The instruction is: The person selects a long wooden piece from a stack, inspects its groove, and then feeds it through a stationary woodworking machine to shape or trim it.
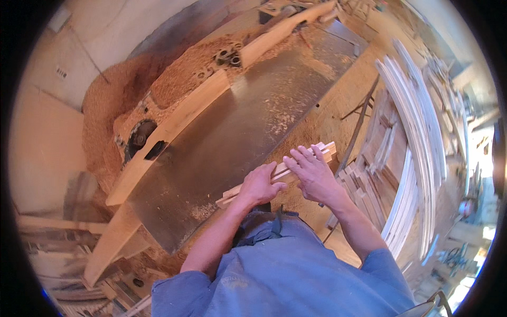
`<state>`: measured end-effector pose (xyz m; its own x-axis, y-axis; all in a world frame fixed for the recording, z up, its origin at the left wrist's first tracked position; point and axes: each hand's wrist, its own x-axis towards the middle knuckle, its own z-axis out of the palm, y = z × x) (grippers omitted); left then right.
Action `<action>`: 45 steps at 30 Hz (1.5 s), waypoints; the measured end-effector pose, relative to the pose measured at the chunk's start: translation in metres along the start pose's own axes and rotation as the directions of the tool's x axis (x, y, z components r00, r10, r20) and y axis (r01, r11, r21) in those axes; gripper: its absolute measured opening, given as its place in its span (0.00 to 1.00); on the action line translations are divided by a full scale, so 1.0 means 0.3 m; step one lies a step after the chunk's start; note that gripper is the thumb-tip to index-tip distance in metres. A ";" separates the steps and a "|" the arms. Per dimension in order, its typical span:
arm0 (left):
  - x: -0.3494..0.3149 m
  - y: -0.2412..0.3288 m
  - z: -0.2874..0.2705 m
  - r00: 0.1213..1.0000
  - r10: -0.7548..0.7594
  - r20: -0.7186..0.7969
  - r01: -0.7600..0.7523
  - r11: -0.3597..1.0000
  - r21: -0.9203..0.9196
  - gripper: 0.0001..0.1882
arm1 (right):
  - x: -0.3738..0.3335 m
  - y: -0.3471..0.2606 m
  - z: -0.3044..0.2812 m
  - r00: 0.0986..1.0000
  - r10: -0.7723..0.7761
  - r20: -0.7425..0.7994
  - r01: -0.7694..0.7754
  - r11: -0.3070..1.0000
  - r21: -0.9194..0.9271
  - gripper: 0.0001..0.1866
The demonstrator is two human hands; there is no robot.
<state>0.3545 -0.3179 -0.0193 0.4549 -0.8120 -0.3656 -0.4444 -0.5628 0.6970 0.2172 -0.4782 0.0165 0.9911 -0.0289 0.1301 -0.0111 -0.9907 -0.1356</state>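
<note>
A small bundle of pale wooden strips [331, 151] lies slantwise in front of my waist, at the near edge of a dark metal machine table. My left hand [257, 185] is closed over the bundle's left part, with its thumb pointing right. On the right part rests my right hand [315, 174], its fingers stretched out and slightly apart across the strips. The strips show between the hands and stick out past both. The undersides of my fingers are hidden.
The dark machine table [211, 142] runs from lower left to upper right. A wooden fence [174, 124] with a dark slot stands along its far side, backed by heaped sawdust [105, 121]. Wood pieces [364, 195] are stacked at right, beside long pale boards [417, 132].
</note>
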 end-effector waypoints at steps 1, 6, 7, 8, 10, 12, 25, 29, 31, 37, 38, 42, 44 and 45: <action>0.024 -0.035 -0.048 0.995 -0.026 0.097 0.033 0.996 -0.079 0.37 | 0.052 0.025 0.046 0.998 -0.039 0.052 0.037 0.998 0.052 0.34; 0.098 -0.182 -0.255 0.994 -0.004 -0.110 -0.010 0.992 -0.123 0.24 | 0.320 0.154 0.189 0.965 -0.116 0.234 0.030 0.939 0.342 0.26; 0.100 -0.212 -0.301 0.980 -0.007 -0.198 -0.016 0.994 -0.112 0.22 | 0.364 0.183 0.207 0.945 -0.105 0.311 -0.033 0.912 0.408 0.25; 0.079 -0.233 -0.333 0.889 -0.009 -0.458 -0.095 0.974 -0.205 0.20 | 0.419 0.200 0.193 0.924 -0.046 0.380 -0.147 0.873 0.465 0.22; 0.034 -0.266 -0.398 0.626 -0.092 -0.775 -0.168 0.954 -0.249 0.17 | 0.528 0.299 0.245 0.816 -0.040 0.577 -0.317 0.804 0.504 0.22; -0.003 -0.330 -0.403 0.434 -0.272 -0.859 -0.095 0.934 -0.344 0.16 | 0.647 0.390 0.283 0.730 -0.097 0.677 -0.398 0.744 0.536 0.22; 0.489 -0.063 0.307 0.647 -0.302 -0.700 0.014 0.923 -0.385 0.19 | 1.162 0.718 0.433 0.333 -0.564 0.755 -0.392 0.646 0.655 0.29; 0.502 -0.022 0.303 0.171 -0.828 -0.534 0.021 0.545 -0.838 0.23 | 1.215 0.604 0.343 0.471 -0.522 0.711 -0.098 0.770 0.631 0.26; 0.530 -0.058 0.285 0.070 -0.860 -0.505 -0.109 0.497 -0.861 0.27 | 1.240 0.511 0.300 0.597 -0.456 0.660 0.224 0.885 0.409 0.27; 0.650 -0.115 0.042 0.085 -0.979 -0.186 -0.667 0.082 -0.740 0.41 | 1.175 0.574 0.468 0.329 -0.940 0.087 0.926 0.339 0.168 0.38; 0.678 -0.129 0.019 0.066 -0.987 -0.147 -0.692 0.061 -0.720 0.41 | 1.167 0.588 0.485 0.336 -0.939 0.074 0.900 0.343 0.268 0.38; 0.746 -0.205 -0.044 -0.064 -0.997 -0.045 -0.724 0.078 -0.685 0.34 | 1.200 0.671 0.532 0.363 -0.929 0.069 0.828 0.356 0.433 0.33; 0.744 -0.248 -0.054 -0.106 -0.994 -0.040 -0.712 0.104 -0.694 0.26 | 1.225 0.728 0.560 0.386 -0.922 -0.003 0.797 0.333 0.504 0.32; 0.741 -0.263 -0.055 -0.127 -0.991 -0.042 -0.703 0.120 -0.701 0.22 | 1.231 0.756 0.563 0.410 -0.912 -0.021 0.776 0.337 0.533 0.31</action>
<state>0.5033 -0.4517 -0.1454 0.4156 0.6670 -0.6183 0.1684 0.6116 0.7730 0.6030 -0.6911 -0.1322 0.4133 0.8890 0.1972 0.8365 -0.2851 -0.4678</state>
